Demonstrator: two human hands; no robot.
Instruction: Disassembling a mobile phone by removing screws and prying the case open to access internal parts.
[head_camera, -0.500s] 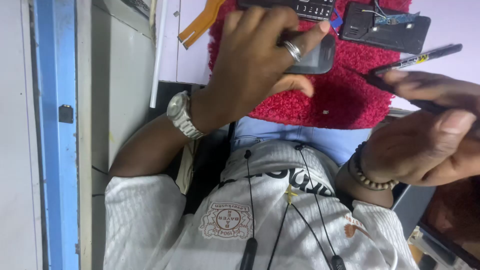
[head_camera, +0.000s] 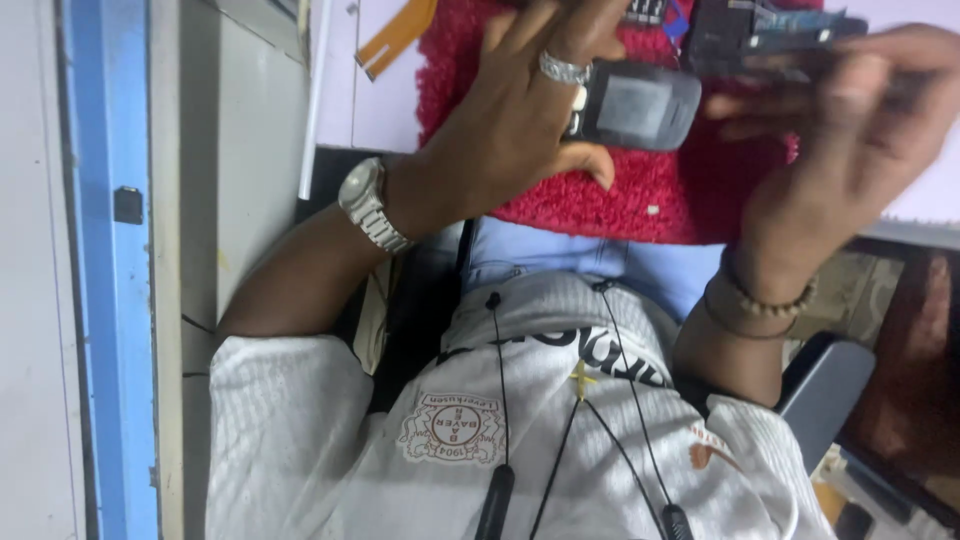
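- Left hand (head_camera: 510, 130) wrapped around a small dark grey phone (head_camera: 640, 105), fingers (head_camera: 590, 30) curled over its top edge, thumb tucked underneath. Silver ring on one finger, metal watch (head_camera: 368, 205) on the wrist.
- Phone held just above a fuzzy red cloth (head_camera: 600, 200), roughly mid-frame near the top, pale back panel facing up.
- Right hand (head_camera: 850, 120) raised just beside the phone, pretty blurry. Fingers look bent toward a dark flat part (head_camera: 760, 40) at the top edge, but can't tell whether actually gripping it or only touching. Beaded bracelet (head_camera: 765, 300) on that wrist.
- Red cloth spread on a pale tabletop (head_camera: 350, 100), hanging slightly over the near edge.
- Orange flat ribbon cable (head_camera: 400, 35) lying on the tabletop, left of the cloth, well apart from both hands.
- White ribbed shirt (head_camera: 450, 430) with a round crest filling the bottom, black earphone cords dangling down over it.
- Blue-painted frame (head_camera: 105, 270) running down the left side.
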